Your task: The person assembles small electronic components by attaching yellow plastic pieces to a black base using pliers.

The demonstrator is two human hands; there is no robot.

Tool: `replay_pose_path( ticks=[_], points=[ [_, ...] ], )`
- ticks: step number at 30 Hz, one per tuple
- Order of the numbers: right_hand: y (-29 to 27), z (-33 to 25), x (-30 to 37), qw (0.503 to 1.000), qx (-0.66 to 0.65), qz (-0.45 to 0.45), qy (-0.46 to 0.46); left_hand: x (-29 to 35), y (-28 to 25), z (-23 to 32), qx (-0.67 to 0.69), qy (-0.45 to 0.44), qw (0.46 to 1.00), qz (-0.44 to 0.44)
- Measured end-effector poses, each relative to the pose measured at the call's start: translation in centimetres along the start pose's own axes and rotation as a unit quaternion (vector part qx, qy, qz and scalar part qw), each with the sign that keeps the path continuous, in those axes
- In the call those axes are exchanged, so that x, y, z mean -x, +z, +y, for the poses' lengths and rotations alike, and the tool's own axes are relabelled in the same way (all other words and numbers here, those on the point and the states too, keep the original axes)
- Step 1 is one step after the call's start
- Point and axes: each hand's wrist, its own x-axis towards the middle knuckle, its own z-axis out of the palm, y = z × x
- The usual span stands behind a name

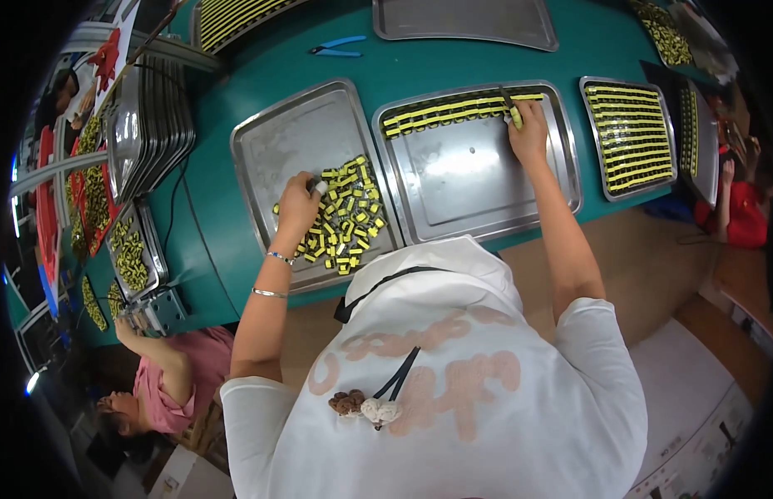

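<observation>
Small yellow-and-black block-shaped parts (349,212) lie in a loose heap in the left metal tray (266,137). Over the heap's left edge, my left hand (298,205) is closed with curled fingers, a pale cover on one fingertip; what it pinches is hidden. In the right metal tray (461,191), similar parts form rows (444,115) along the far edge. My right hand (529,133) is at the right part of these rows, closed around a slim dark tool with a yellow grip (513,110). The tool's tip points away from me, over the rows.
Blue-handled cutters (339,46) and an empty tray (465,21) lie farther back on the green table (216,108). A filled tray of rows (627,137) stands right. Stacked trays (153,108) rise at left. Co-workers sit at both sides, one in a pink top (187,374).
</observation>
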Motion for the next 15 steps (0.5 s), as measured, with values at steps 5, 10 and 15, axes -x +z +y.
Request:
replay_pose_path(
  ticks=[5, 10, 15],
  points=[
    [-0.3, -0.5, 1.0, 0.998, -0.01, 0.054, 0.014, 0.5, 0.4, -0.2, 0.024, 0.001, 0.999, 0.044],
    [-1.8, -2.8, 4.7, 0.987, -0.139, -0.005, 0.075, 2.3, 0.4, 0.6, 0.385, -0.059, 0.91, 0.14],
    [-3.6, -10.7, 8.5, 0.912, -0.341, -0.209, 0.088, 6.7, -2.5, 8.0, 0.676, -0.057, 0.73, 0.076]
  ],
)
